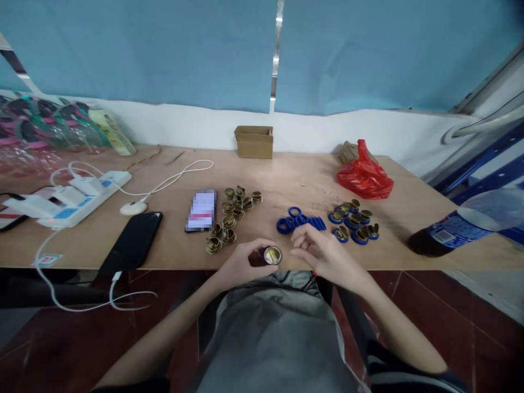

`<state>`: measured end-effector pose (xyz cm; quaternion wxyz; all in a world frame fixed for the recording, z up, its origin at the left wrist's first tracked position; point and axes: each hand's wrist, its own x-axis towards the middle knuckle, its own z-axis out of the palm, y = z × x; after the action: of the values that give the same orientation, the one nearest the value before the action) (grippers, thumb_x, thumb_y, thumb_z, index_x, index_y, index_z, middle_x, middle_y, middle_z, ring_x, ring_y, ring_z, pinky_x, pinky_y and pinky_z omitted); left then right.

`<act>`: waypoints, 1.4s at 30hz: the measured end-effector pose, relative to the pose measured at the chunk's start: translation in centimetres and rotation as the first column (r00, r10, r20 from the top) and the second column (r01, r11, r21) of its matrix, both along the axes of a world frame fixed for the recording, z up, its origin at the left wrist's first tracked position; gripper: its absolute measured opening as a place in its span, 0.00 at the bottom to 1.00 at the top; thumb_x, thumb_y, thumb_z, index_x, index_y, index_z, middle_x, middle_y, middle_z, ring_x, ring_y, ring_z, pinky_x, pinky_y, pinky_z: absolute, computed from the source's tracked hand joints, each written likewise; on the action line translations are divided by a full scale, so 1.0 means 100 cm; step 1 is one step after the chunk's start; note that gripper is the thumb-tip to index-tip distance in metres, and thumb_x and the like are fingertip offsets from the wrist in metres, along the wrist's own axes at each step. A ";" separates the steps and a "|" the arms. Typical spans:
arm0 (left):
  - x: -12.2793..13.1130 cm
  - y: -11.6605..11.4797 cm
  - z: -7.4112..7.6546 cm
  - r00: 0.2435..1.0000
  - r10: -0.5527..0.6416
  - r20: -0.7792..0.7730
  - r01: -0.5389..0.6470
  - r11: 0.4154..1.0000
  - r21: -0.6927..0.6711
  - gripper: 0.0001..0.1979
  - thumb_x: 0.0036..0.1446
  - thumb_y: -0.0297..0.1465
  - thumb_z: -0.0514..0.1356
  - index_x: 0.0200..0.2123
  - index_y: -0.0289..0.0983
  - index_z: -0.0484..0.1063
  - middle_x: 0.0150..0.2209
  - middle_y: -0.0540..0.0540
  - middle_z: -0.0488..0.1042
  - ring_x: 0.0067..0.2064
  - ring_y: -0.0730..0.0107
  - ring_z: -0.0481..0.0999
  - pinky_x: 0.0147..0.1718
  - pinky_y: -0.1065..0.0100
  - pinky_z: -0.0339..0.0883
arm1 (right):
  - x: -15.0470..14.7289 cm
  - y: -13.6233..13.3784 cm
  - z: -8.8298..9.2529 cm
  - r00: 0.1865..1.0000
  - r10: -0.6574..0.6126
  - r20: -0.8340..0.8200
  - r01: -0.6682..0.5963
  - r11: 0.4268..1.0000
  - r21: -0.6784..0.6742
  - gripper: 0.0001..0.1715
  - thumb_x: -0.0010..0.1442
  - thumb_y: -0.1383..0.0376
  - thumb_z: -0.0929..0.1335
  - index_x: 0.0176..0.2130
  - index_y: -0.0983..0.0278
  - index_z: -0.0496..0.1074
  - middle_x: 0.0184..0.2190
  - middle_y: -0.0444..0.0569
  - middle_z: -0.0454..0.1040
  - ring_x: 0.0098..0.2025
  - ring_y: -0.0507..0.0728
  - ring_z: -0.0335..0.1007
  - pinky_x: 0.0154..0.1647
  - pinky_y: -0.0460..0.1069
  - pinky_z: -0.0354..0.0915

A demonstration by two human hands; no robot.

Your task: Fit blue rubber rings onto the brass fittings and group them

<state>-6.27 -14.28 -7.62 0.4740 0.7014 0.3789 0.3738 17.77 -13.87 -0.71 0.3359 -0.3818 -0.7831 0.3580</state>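
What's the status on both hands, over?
Left hand holding round brass-coloured piece. Right hand apart from it, contents unclear. Blue rings just beyond right hand.

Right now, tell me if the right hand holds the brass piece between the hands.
No, the left hand holds the brass piece, with the right hand apart.

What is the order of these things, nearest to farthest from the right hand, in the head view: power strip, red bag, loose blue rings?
1. Blue rings, just beyond the right hand.
2. Red bag, farther back, rightward.
3. Power strip, far left.
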 end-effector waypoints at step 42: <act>-0.002 -0.024 0.021 0.988 -0.122 -0.096 0.122 0.992 -0.005 0.24 0.70 0.37 0.54 0.65 0.38 0.67 0.62 0.39 0.74 0.65 0.52 0.71 0.65 0.52 0.62 | -0.022 -0.023 -0.051 0.830 -0.008 -0.558 -0.333 0.796 -0.506 0.18 0.65 0.51 0.72 0.36 0.63 0.71 0.17 0.34 0.60 0.17 0.45 0.48 0.20 0.44 0.47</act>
<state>-6.50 -16.70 -5.51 0.4770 0.7407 0.3575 0.3099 15.52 -16.16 -5.79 0.3722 -0.2795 -0.5408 0.7006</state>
